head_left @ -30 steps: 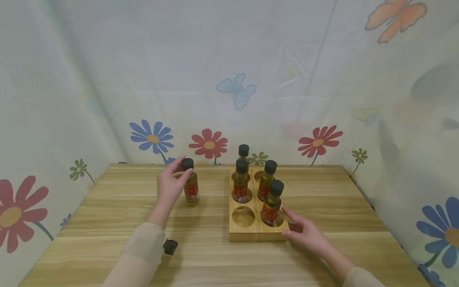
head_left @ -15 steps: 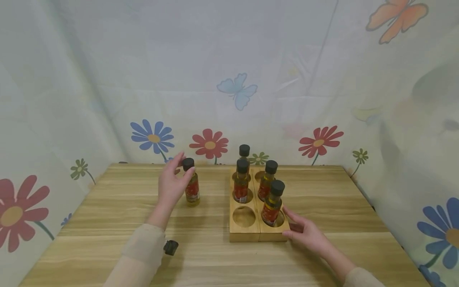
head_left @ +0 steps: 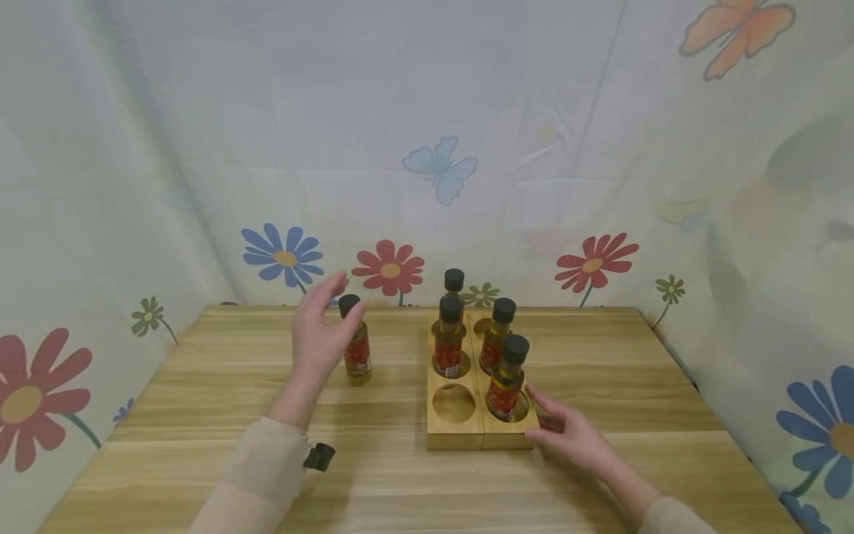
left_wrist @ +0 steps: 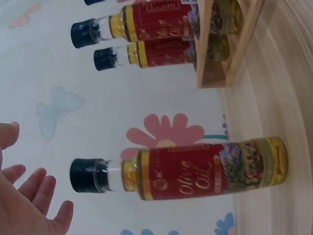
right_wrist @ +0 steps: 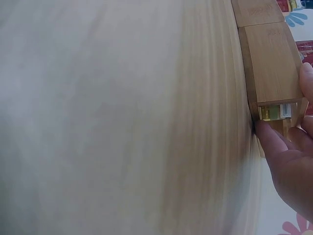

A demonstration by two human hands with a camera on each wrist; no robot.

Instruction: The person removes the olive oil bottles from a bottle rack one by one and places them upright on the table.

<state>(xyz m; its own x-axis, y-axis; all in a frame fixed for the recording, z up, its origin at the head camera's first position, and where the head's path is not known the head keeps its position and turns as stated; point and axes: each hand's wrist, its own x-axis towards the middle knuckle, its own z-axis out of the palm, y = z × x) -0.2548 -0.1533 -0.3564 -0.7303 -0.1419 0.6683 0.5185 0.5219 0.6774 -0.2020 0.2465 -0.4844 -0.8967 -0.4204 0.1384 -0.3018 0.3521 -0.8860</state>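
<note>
My left hand [head_left: 319, 335] is raised beside an olive oil bottle [head_left: 358, 352], which stands upright on the table. Its thumb and fingers are spread around the black cap; the left wrist view shows a gap between the fingers and the cap [left_wrist: 87, 176]. My right hand [head_left: 575, 439] holds the near right corner of a wooden bottle rack [head_left: 455, 443], thumb at the front and fingers along the side. Several more bottles stand in the rack, one of them the front right bottle [head_left: 505, 393]. The front left hole [head_left: 454, 403] and the back right hole hold no bottle.
The wooden table [head_left: 387, 489] reaches back to a hanging cloth [head_left: 333, 148] printed with flowers and butterflies. A small black object [head_left: 319, 457] shows beside my left cuff.
My left fingers have spread apart and moved off the bottle's cap. The bottle stays in place. My right hand and the rack have not visibly moved.
</note>
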